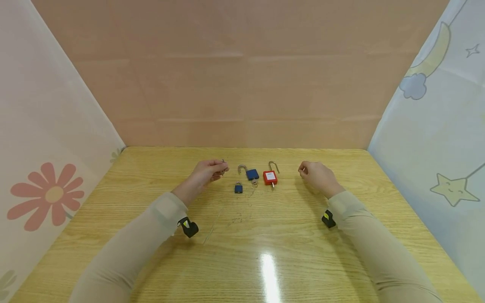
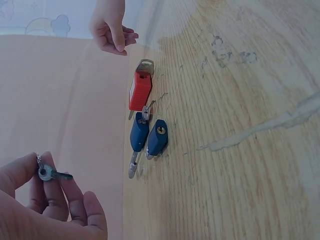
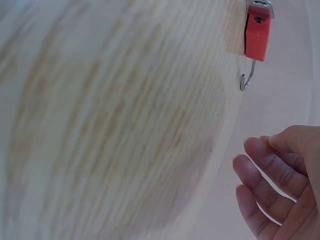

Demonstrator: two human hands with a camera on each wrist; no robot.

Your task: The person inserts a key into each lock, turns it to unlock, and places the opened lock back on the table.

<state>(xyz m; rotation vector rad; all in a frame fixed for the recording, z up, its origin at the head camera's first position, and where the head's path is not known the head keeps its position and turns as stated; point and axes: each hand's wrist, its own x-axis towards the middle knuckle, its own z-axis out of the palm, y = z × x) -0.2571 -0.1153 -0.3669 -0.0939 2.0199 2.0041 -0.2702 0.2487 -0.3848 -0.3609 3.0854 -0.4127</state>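
Observation:
My left hand [image 1: 206, 171] pinches a small key [image 2: 46, 173] by the short chain at its head, thumb against index finger; the other fingers curve loosely beneath. Nearest to it is a small blue padlock [image 1: 238, 189] with its shackle closed and its keyhole bare. Behind that lies a larger blue padlock [image 1: 252, 174], its shackle swung out and a key in its lock. A red padlock [image 1: 270, 177] with a white label, also unlocked, has a key sticking out toward me. Off to its right, my right hand [image 1: 318, 174] hovers with loosely bent fingers and nothing in them.
The wooden table [image 1: 235, 256] has scratches and dark marks in front of the padlocks. A pinkish backdrop [image 1: 242, 92] rises at its far edge, with patterned side panels left and right. Black wrist cameras hang under both sleeves.

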